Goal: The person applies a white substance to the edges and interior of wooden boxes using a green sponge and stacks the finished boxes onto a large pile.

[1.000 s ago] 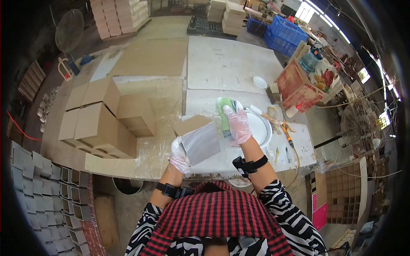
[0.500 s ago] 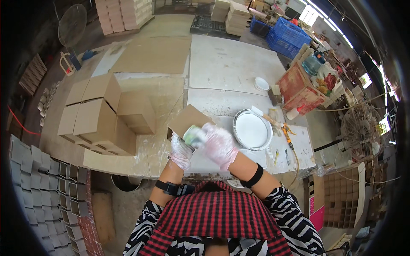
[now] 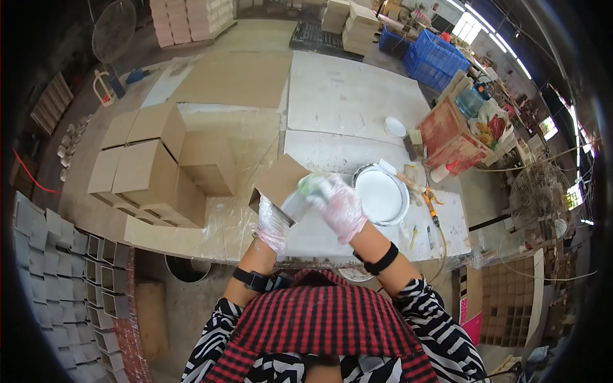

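Observation:
My left hand (image 3: 272, 228), in a thin clear glove smeared white, holds a brown open box (image 3: 281, 177) tilted over the table, with its fingers partly inside or behind it. The box's side facing my right hand looks whitish. My gloved right hand (image 3: 343, 207) is closed around a blurred green-and-white pad (image 3: 310, 186), perhaps a sponge, at the box's far right edge. Right of that hand stands a round tub of white paint (image 3: 381, 195). A brush (image 3: 388, 167) lies across the tub's far rim.
Several brown boxes (image 3: 143, 167) are stacked on the table's left. Right of the tub lie an orange tool with a hose (image 3: 431, 198) and a small knife (image 3: 430, 237). Farther back are a white bowl (image 3: 394, 126) and a red-stained wooden crate (image 3: 453, 131). Grey boxes (image 3: 48, 281) stand at lower left.
My right hand and the pad have moved right and away from me across the box's side, baring more of its whitish face. My left hand keeps its hold on the box.

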`<state>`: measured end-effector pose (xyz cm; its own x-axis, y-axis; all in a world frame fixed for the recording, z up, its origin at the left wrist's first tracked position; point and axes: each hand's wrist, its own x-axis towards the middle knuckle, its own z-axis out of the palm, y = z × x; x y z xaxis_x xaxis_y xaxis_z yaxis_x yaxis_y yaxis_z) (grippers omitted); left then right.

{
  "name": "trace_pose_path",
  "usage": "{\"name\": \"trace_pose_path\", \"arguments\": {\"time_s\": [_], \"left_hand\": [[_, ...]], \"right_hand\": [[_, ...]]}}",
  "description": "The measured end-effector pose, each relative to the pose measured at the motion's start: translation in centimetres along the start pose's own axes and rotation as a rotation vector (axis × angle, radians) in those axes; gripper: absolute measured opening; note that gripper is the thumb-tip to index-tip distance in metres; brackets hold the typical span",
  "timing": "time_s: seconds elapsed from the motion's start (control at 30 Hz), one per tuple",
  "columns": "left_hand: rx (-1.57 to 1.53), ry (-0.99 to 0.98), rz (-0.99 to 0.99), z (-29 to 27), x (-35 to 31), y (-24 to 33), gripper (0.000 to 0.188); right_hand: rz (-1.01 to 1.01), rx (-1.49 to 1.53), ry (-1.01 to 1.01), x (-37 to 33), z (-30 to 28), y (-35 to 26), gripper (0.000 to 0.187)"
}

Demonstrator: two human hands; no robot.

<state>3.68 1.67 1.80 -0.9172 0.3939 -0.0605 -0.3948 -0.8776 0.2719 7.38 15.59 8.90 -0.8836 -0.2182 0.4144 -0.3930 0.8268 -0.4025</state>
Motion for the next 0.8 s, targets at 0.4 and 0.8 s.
{"name": "trace_pose_path", "arguments": {"time_s": [0.4,0.8], "left_hand": [[-0.165,-0.443,-0.082,-3.6,0.6,0.0,0.059],[0.05,-0.302,-0.07,-3.3,0.9,1.4,0.056]], "right_hand": [[-0.269,-0.038,-0.213,0.7,-0.5,-1.5,0.024],[-0.321,-0.192,-0.204,3.4,-0.3,-4.8,0.025]]}}
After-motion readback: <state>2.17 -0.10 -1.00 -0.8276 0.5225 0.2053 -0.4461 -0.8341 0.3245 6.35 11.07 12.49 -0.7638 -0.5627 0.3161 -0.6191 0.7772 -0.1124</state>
